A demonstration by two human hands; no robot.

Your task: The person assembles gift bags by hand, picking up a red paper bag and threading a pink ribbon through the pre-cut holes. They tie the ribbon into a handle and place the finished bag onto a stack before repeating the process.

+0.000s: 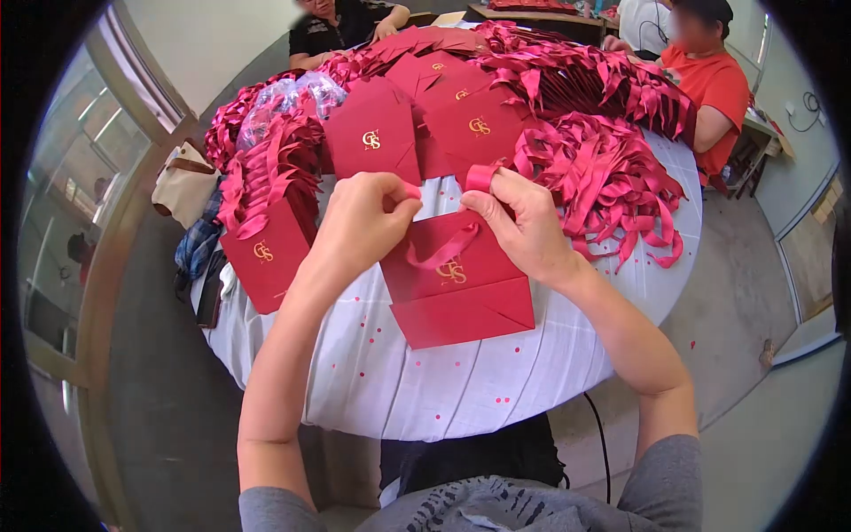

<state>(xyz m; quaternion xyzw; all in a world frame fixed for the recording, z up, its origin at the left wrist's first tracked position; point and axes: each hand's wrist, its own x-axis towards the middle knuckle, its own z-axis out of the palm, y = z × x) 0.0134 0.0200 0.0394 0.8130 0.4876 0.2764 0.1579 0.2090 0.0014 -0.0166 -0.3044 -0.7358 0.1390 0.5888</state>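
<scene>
Through the head camera I look down on a round bench [461, 381] under a white cloth. A flat red bag [456, 293] with a gold logo lies near the near edge, right between the two hands. A red ribbon [441, 250] loops across its top.

My view shows the right hand [523, 222] just above the bag's far right corner, its fingers [493, 188] pressed together and pinching one curled end of the ribbon. The left hand [368, 222] hovers over the bag's far left corner, fingers curled tight, pinching what looks like the other end.

More red bags [377, 133] lie stacked toward the far middle, and one bag stands at the left edge [264, 254]. Loose ribbons are heaped on the right side [603, 168] and far left [266, 155]. Two other people sit at the far edge, one in a dark top [332, 31], one in an orange top [714, 84].
</scene>
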